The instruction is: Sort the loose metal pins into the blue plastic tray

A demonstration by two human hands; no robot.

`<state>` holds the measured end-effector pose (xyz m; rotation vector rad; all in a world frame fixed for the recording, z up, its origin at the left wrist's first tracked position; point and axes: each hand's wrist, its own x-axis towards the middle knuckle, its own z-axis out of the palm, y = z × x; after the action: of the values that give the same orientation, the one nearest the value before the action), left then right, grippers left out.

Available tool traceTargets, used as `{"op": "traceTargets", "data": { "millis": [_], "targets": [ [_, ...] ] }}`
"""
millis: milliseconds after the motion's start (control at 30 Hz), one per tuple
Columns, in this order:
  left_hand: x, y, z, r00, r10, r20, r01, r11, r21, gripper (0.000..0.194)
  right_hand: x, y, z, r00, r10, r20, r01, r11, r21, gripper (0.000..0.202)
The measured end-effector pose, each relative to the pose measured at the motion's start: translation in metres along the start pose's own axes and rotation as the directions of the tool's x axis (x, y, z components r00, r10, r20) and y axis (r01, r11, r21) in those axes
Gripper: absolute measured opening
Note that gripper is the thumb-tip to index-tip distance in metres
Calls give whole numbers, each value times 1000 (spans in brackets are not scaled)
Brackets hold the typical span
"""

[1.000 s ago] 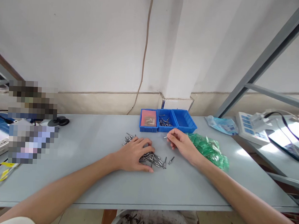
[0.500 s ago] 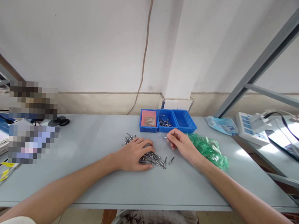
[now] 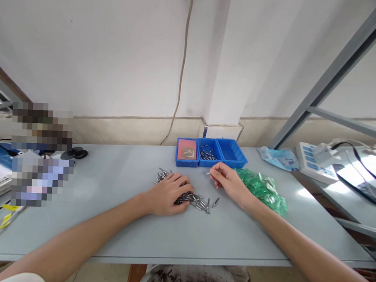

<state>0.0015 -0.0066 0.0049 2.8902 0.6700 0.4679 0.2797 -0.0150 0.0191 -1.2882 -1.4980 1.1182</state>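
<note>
On the grey table, small metal pins [image 3: 198, 201] lie in a loose pile, several of them with dark ends. My left hand [image 3: 167, 195] rests over the pile, its fingers and thumb curled round some of the pins; those under the palm are hidden. To the right, my right hand [image 3: 225, 180] is raised slightly, thumb and fingertips pinching a single metal pin [image 3: 207, 173] whose tip sticks out leftward. Just beyond it is the middle blue bin [image 3: 218, 162], with more such pins [image 3: 208, 153] inside.
The left blue bin [image 3: 186, 163] holds a pink sheet and a small clear bag. Another blue bin [image 3: 233, 151] adjoins on the right. Green plastic bags [image 3: 263, 188] lie beside my right forearm. A blue-white packet [image 3: 279, 158] and a power strip [image 3: 314, 163] are farther right.
My left thumb has drawn in toward the fingers, and the pins beneath have shifted a little. My right hand has stayed in place with its pin.
</note>
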Motion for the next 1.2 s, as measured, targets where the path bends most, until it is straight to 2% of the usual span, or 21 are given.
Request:
{"op": "traceTargets", "data": {
  "millis": [800,1200],
  "targets": [
    [0,0,0,1000,-6,-1,6,1000,10,23,0,2,-1,999,6,-40,-2,997,77,32],
    [0,-1,2,1000,-20,2,20,1000,-5,19,0,1,-1,1000,13,-29,-11,997,74,36]
  ]
}}
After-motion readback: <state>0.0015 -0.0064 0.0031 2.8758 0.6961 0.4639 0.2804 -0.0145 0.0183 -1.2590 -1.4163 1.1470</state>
